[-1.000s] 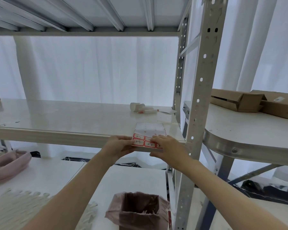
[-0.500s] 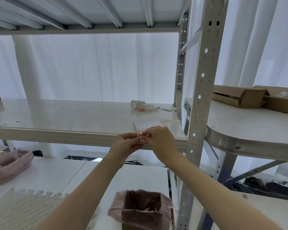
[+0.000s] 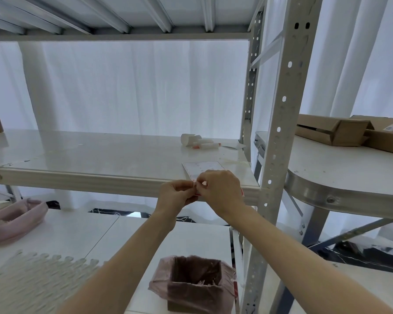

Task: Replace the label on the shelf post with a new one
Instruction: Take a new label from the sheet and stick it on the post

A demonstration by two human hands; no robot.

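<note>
— Since the count runs from the near end, item one?
— Bin (image 3: 195,284), pink liner, on the table (image 3: 55,234) below the hands. Item two: left hand (image 3: 176,196), fingers (image 3: 187,189) curled narrow, pinching the sheet (image 3: 200,168) at its near edge. Item three: right hand (image 3: 220,191), fingers curled tight, pinching what looks like one red-edged label (image 3: 197,194) at that same edge; the exact hold is hidden.
— Location of sheet?
— Flat on the shelf (image 3: 100,177), at its front lip, just left of the post (image 3: 279,123). No old label can be made out on the post.
— Risks?
— One: the label tears or folds onto itself, cause a fast peel from so small a pinch. Two: the sheet slides off the lip, cause the left hand easing. Three: adhesive fouled by fingertips, hence a poor hold on the perforated post.
— Further back?
— Tubes (image 3: 197,141) at the shelf's rear. Boxes (image 3: 334,132) on the side table (image 3: 349,177), well apart.
— Changes against a second ago?
— Then the hands sat apart on the sheet, red labels in plain view. Now the hands touch and cover most of them.
</note>
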